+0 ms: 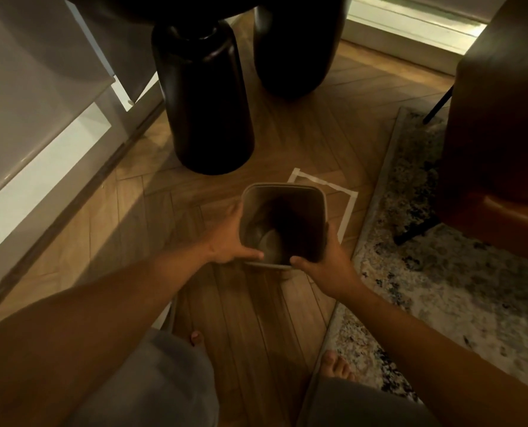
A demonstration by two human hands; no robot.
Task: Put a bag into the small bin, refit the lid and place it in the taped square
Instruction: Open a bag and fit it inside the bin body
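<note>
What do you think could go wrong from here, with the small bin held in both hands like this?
1. The small bin looks open and unlined, no bag or lid in view; setting it down now would skip steps.
2. It hides part of the taped square, so it may land across the tape.
3. The left hand and right hand grip only its rim, so it could tip or slip.

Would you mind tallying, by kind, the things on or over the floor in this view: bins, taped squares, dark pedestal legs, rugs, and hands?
Bins: 1, the small bin, open, no lid or bag visible
Taped squares: 1, the taped square
Dark pedestal legs: 2, near and far
Rugs: 1, the rug
Hands: 2, left hand and right hand, both gripping the bin
Total: 7
</note>
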